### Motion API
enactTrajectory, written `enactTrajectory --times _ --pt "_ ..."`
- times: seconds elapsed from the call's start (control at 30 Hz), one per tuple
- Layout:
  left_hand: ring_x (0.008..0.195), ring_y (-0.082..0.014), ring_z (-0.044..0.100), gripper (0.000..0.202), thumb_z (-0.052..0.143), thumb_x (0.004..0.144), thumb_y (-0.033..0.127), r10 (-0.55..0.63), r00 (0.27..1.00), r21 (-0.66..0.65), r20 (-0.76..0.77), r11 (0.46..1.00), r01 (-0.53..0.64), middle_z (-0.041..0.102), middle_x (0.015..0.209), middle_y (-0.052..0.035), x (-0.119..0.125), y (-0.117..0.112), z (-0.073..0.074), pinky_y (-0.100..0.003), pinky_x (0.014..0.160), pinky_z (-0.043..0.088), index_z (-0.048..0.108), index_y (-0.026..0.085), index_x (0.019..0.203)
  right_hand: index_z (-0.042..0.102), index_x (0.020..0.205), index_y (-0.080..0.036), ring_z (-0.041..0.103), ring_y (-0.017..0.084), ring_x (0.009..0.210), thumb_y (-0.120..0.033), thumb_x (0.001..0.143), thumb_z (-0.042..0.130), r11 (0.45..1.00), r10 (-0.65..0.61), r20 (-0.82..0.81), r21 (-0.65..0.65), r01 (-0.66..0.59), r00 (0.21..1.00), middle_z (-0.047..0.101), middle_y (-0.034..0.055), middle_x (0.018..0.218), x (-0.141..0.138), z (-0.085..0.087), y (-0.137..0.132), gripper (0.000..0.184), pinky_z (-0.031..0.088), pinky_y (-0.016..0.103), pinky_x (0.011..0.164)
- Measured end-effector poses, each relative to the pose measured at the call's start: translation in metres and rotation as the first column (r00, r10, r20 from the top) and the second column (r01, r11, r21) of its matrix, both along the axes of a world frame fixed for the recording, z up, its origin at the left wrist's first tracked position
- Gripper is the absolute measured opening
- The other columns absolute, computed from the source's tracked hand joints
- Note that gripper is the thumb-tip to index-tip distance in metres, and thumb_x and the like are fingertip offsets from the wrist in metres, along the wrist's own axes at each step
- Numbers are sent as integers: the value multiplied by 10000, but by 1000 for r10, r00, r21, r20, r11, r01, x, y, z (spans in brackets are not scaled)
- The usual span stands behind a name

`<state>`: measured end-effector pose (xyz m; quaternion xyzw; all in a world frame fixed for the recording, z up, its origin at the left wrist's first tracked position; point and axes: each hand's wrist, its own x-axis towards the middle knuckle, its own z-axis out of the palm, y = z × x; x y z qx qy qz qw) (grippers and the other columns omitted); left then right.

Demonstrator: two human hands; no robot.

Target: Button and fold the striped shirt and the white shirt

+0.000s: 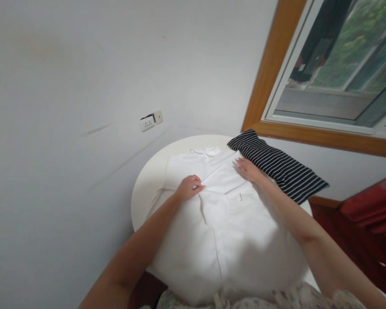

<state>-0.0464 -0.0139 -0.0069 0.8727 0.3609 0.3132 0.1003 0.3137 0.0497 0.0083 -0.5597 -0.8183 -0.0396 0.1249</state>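
A white collared shirt [231, 231] lies spread over a round white table [148, 180], collar toward the wall and hem hanging off the near edge. My left hand [189, 187] rests on the shirt's upper middle with fingers curled, pinching a fold of the fabric. My right hand [248, 168] lies flat and open on a folded-over part of the shirt, near its right shoulder. A black-and-white striped garment [276, 165] lies folded on the table's right side, just beyond my right hand.
The table stands against a white wall with a power socket [150, 121]. A wood-framed window [328, 86] is at the upper right. A dark red wooden piece of furniture [366, 231] stands to the right of the table.
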Motion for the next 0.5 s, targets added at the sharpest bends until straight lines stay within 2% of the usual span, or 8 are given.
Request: enactTrajectory --times 0.13,0.27,0.37,0.5 --pt "841 -157 588 292 542 893 387 -5 1000 -6 -19 1000 5 640 889 -47 -1 3 -3 -299 797 444 682 202 715 424 1446 -170 273 224 1430 -467 982 300 996 11 54 -84 -7 998 363 79 1520 12 -11 -31 565 235 388 1175" --pt "846 -166 583 315 507 913 373 -23 999 2 -30 1000 23 638 883 -59 -2 4 -2 -308 797 438 672 190 717 427 1446 -214 252 220 1438 -516 987 226 997 -22 38 -77 25 999 328 58 1537 12 -16 -41 585 253 400 1168" --pt "839 -167 572 308 504 915 356 -22 998 41 -62 999 25 632 872 -57 -5 4 0 -323 810 423 660 189 709 414 1454 -215 249 224 1439 -515 991 206 996 -26 55 -81 31 998 319 63 1541 10 -13 -42 589 243 418 1169" --pt "841 -162 565 284 543 898 365 -15 997 72 -82 997 21 629 877 -48 -9 2 1 -330 825 408 657 194 701 384 1466 -239 232 249 1443 -543 985 233 995 -34 117 -92 45 993 301 63 1548 8 -3 -45 589 182 520 1166"
